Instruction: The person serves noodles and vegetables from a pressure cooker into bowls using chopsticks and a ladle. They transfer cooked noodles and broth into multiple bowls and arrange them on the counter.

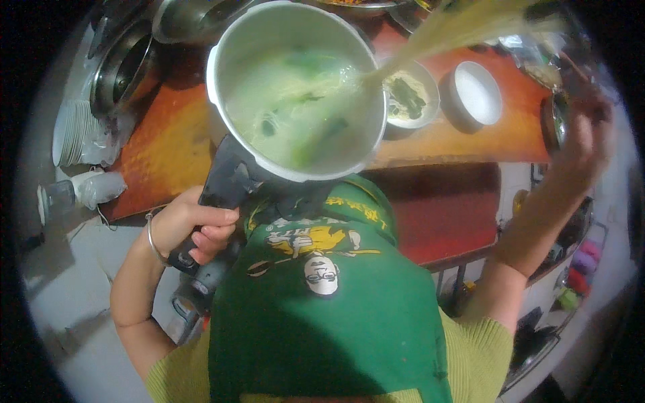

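My left hand (198, 225), with a bangle at its wrist, is closed around the black handle of a silver pressure cooker pot (213, 74). The pot is tilted toward me and holds a cloudy, pale green soup (295, 107) with darker green pieces. A blurred, pale yellow stream (443, 40) slants from the upper right down into the soup. At the right, my raised right hand (591, 131) is smeared by motion, its fingers curled at something dark that I cannot make out.
Right of the pot, a white bowl (433, 101) with pale and green food stands on the orange-brown table (396, 156) beside a white bowl (476, 93). At the left are stacked plates (70, 134) and a metal pan (121, 74). A red stool top (443, 228) sits below the table edge.
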